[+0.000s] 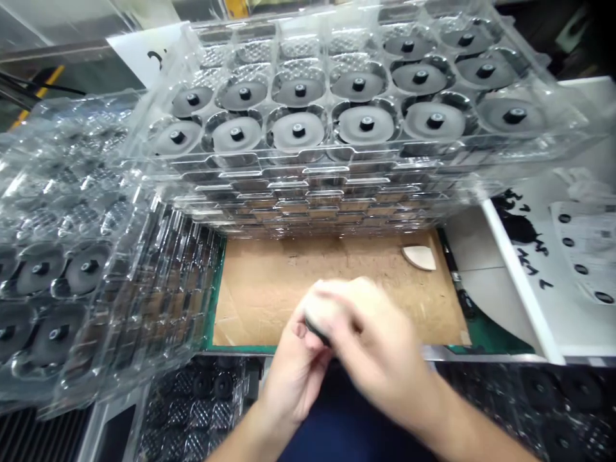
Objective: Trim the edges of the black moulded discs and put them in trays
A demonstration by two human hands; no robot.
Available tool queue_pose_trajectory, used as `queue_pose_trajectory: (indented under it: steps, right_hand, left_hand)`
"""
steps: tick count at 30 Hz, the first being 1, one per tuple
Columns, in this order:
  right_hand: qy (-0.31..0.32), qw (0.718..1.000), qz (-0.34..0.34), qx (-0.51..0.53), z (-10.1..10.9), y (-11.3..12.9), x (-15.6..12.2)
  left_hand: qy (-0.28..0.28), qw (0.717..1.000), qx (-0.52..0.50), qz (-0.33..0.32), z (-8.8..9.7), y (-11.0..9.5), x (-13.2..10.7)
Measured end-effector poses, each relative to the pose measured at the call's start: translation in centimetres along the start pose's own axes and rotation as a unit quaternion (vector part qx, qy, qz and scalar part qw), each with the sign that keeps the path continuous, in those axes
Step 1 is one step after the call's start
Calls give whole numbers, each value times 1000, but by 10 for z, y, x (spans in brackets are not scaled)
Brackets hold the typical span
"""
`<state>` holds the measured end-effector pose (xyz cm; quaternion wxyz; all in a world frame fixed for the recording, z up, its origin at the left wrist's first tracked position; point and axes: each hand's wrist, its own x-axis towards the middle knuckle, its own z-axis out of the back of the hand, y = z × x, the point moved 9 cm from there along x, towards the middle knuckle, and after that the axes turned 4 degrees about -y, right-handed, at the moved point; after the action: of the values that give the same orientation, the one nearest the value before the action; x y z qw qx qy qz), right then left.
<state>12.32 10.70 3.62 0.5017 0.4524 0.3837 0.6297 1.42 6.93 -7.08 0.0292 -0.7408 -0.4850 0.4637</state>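
Observation:
Close to my body, over the near edge of the cardboard, my left hand (296,366) is closed around a small dark part (317,332), of which only a dark edge shows. My right hand (378,337) is curled over the top of that part and smeared by motion. Something pale seems to be under its fingertips, but I cannot make out what it is. Beyond both hands, a sheet of brown cardboard (269,282) lies on a green surface, with a cream wedge-shaped piece (420,257) at its far right.
Ahead stands a stack of clear plastic trays (332,170), the top one holding dark round parts (298,130) with central stubs. Another tray stack (158,282) rises at left. A white divider (522,276) and a marked white sheet (584,250) are at right. More trays (192,410) sit below the edge.

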Motion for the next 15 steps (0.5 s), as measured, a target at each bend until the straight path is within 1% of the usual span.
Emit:
queue_pose_trajectory:
  steps: [1, 2, 3, 4, 5, 6, 8, 9, 10, 11, 13, 14, 15]
  right_hand:
    - [58, 997, 37, -21, -11, 13, 3]
    - [118, 991, 47, -32, -22, 19, 3]
    - [172, 984, 41, -35, -31, 19, 2]
    - [207, 977, 28, -37, -38, 17, 1]
    - [212, 976, 20, -41, -40, 15, 2]
    - [185, 981, 27, -49, -37, 15, 4]
    - [101, 991, 64, -59, -25, 21, 6]
    - [83, 992, 75, -52, -21, 23, 4]
    - [94, 992, 73, -38, -22, 23, 2]
    - [130, 990, 58, -20, -25, 21, -2]
    - [205, 979, 6, 3, -33, 15, -9]
    - [212, 977, -13, -1, -32, 12, -9]
    - [191, 981, -14, -12, -29, 12, -6]
  left_hand:
    - [-1, 1000, 7, 7, 1, 2, -1]
    - [-4, 1000, 14, 10, 2, 3, -2]
    - [-7, 1000, 17, 10, 3, 3, -3]
    - [-9, 1000, 18, 8, 4, 3, -4]
    - [-5, 1000, 17, 8, 3, 3, -5]
    - [2, 1000, 14, 11, 1, 4, -6]
    - [19, 1000, 9, 22, -3, 4, -7]
    - [21, 999, 10, 26, -3, 3, -7]
    - [21, 999, 13, 24, -3, 2, -7]
    - [20, 999, 16, 22, -2, 0, -7]
    - [25, 999, 24, 19, -1, -3, -6]
    - [32, 999, 29, 21, -3, -3, -6]
    - [40, 998, 34, 26, -5, -1, -7]
